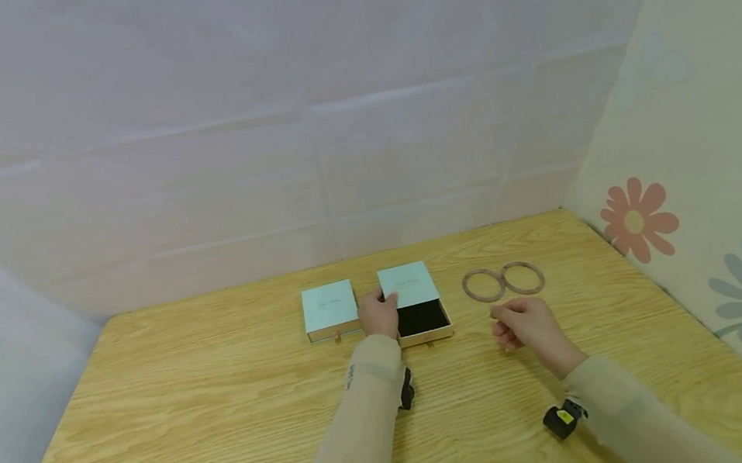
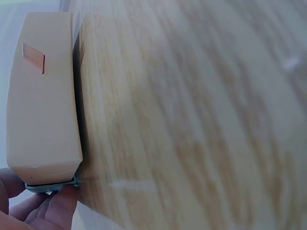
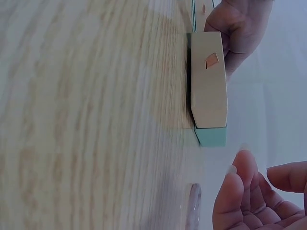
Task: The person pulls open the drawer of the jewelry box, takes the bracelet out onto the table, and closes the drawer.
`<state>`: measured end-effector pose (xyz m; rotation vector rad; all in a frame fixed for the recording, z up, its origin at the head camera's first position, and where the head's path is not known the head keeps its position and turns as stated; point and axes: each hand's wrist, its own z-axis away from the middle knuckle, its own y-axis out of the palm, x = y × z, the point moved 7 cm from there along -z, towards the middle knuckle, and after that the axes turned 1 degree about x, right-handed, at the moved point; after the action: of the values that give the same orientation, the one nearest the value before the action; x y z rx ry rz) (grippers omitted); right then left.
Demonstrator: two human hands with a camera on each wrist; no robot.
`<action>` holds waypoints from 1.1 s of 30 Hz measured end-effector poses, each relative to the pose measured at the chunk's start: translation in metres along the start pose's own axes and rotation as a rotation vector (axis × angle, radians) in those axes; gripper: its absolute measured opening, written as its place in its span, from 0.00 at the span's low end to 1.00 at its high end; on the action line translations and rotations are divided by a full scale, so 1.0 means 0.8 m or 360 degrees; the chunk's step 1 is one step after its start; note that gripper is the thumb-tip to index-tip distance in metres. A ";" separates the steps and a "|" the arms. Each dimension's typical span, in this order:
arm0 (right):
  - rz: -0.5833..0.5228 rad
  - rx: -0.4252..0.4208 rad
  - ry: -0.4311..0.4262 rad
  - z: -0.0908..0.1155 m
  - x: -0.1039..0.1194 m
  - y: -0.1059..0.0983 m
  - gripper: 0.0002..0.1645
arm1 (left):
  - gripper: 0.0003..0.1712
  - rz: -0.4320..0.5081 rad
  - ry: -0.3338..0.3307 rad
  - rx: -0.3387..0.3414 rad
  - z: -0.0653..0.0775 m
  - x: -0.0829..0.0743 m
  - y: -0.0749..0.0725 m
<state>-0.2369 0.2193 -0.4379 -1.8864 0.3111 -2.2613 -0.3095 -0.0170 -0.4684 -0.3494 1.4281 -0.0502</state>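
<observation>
A small light-blue drawer box (image 1: 408, 283) sits on the table with its pale drawer (image 2: 43, 96) pulled out toward the front, showing a black inside. My left hand (image 1: 379, 314) grips this box by its left side, thumb on the top edge and fingers beside it. My right hand (image 1: 527, 327) hovers over the table to the right of the drawer, fingers loosely bent and holding nothing. Just beyond it lie two pinkish-brown bangles (image 1: 484, 285), side by side. In the right wrist view, part of one bangle (image 3: 194, 207) shows beside the right fingertips.
To the left of my left hand stands a second light-blue box (image 1: 329, 307), its drawer pushed in. The wood-grain table (image 1: 225, 407) meets a pale hanging cloth (image 1: 233, 203) at the back. A flower-printed panel (image 1: 728, 216) borders the right side.
</observation>
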 end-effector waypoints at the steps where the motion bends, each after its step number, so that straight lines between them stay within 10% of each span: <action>1: 0.0002 0.0004 0.0004 0.000 0.000 0.001 0.17 | 0.22 -0.0005 -0.0003 -0.0001 0.000 0.000 0.000; 33: -0.0028 0.0095 0.0028 0.004 0.000 0.038 0.18 | 0.23 0.0020 -0.0026 0.0003 -0.004 0.006 0.000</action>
<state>-0.2336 0.1902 -0.4458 -1.8480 0.2278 -2.2736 -0.3120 -0.0188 -0.4730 -0.3388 1.4142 -0.0386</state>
